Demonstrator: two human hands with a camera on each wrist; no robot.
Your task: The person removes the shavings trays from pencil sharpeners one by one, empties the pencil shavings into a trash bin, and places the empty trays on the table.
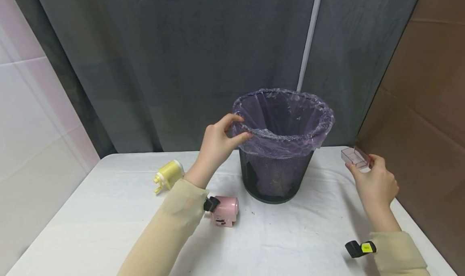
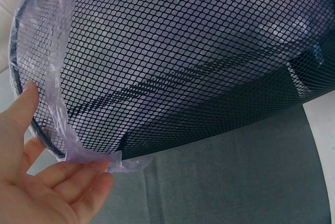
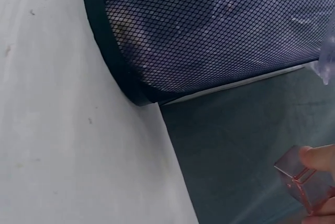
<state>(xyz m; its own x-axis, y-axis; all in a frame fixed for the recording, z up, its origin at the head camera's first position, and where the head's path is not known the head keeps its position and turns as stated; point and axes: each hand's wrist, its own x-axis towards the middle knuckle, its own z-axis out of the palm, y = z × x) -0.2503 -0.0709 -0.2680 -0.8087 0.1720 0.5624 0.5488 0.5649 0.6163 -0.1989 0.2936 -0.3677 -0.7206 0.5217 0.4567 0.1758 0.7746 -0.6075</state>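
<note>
Past yellow label [image 1: 367, 247], right hand [image 1: 378, 184], gripped box [image 1: 355, 156]

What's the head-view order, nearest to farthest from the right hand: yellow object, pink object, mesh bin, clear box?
1. Clear box: held by right hand.
2. Mesh bin: left of hand.
3. Pink object: farther left.
4. Yellow object: farthest left.

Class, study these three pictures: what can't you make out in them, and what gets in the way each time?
- Head view: the inside bottom of the mesh bin, hidden by the purple liner and the front wall.
- Head view: part of the pink object, behind the black wrist device.
- Head view: the marks on the yellow label, too small.
- Right wrist view: most of the right hand, cut off by the right edge.
</note>
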